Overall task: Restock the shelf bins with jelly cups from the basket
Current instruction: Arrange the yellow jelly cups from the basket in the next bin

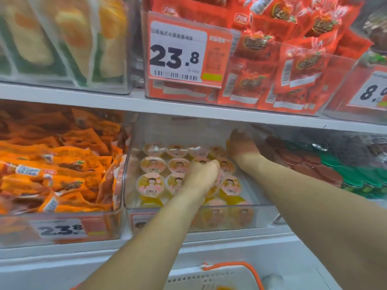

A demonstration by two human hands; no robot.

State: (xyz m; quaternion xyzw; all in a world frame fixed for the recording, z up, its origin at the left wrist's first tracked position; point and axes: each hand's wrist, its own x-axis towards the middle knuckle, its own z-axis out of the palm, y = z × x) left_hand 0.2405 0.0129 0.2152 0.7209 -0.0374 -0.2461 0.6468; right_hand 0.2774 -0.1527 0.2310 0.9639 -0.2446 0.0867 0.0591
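A clear shelf bin on the lower shelf holds several yellow jelly cups with pink cartoon lids, set in rows. My left hand is inside the bin over the middle rows, fingers curled round a jelly cup whose lid edge shows beside the fingers. My right hand reaches to the bin's back right corner, fingers pointing down among the cups there; what it touches is hidden. A white basket with an orange handle sits at the bottom edge.
An orange-packet bin stands left of the jelly bin. Dark red and green lidded cups fill the bin on the right. The upper shelf carries red snack packs and a 23.8 price tag close above my hands.
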